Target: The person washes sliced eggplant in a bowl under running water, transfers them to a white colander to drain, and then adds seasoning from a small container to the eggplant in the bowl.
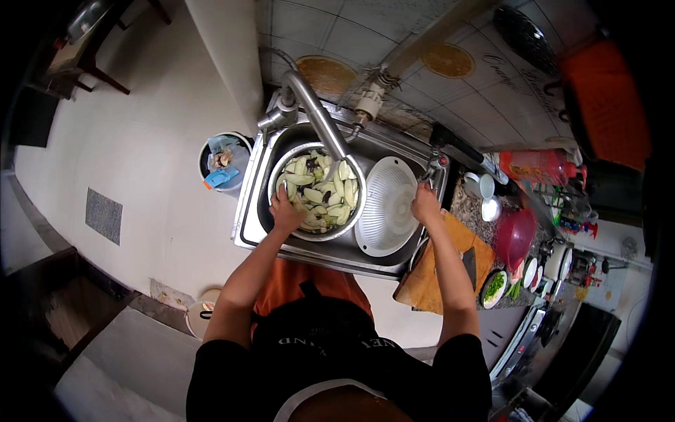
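Observation:
A round metal basin [360, 205] full of pale green, purple-edged eggplant pieces [320, 191] in water stands in the left part of the steel sink [251, 228]. My left hand [283, 211] is at the basin's left rim, its fingers closed over the edge beside the pieces. A white plastic colander [388, 207] with slotted sides leans tilted on the sink's right side, against the basin. My right hand [426, 204] grips the colander's right rim. The curved metal faucet [316, 116] reaches over the basin, its spout above the eggplant.
Right of the sink, a wooden cutting board [439, 271] carries a dark-bladed knife [469, 264]. Beyond it are a plate of chopped greens [494, 288], a pink-red bowl [517, 238] and a pink-red bottle [538, 167]. A lined waste bin [226, 163] stands left of the sink.

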`<state>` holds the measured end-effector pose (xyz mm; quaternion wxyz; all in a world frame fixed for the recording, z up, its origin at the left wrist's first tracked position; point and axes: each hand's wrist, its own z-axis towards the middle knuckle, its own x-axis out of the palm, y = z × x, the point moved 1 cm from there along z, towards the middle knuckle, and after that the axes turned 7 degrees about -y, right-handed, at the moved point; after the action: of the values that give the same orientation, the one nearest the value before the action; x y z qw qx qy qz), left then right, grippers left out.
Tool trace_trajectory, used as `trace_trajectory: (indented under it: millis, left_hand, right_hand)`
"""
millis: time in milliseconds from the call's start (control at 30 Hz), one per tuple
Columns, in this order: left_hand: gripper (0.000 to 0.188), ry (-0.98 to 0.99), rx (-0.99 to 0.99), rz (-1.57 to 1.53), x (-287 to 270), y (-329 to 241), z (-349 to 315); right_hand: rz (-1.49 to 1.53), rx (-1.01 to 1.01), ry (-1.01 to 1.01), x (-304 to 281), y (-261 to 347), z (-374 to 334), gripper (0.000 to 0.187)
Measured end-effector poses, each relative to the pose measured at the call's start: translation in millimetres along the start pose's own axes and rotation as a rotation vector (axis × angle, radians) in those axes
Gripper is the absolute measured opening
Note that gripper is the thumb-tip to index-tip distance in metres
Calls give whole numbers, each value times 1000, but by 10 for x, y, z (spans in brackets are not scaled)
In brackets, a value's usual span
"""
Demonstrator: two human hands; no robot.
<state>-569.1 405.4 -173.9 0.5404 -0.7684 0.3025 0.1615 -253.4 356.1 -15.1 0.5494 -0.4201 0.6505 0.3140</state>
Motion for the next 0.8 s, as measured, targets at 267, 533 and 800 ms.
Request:
trace_trajectory:
  millis: [267,533,800]
  left_hand:
    - [108,-7,94,61,-8,66,43]
    - [118,160,121,222,-210,-293,91]
    - [25,63,-282,-903,-1000,-840,249]
  right_hand:
    - [89,76,-14,740,-313,493,65]
    - [502,-406,-52,768,907,294,64]
    - [1015,-44,168,1298,846,147,42]
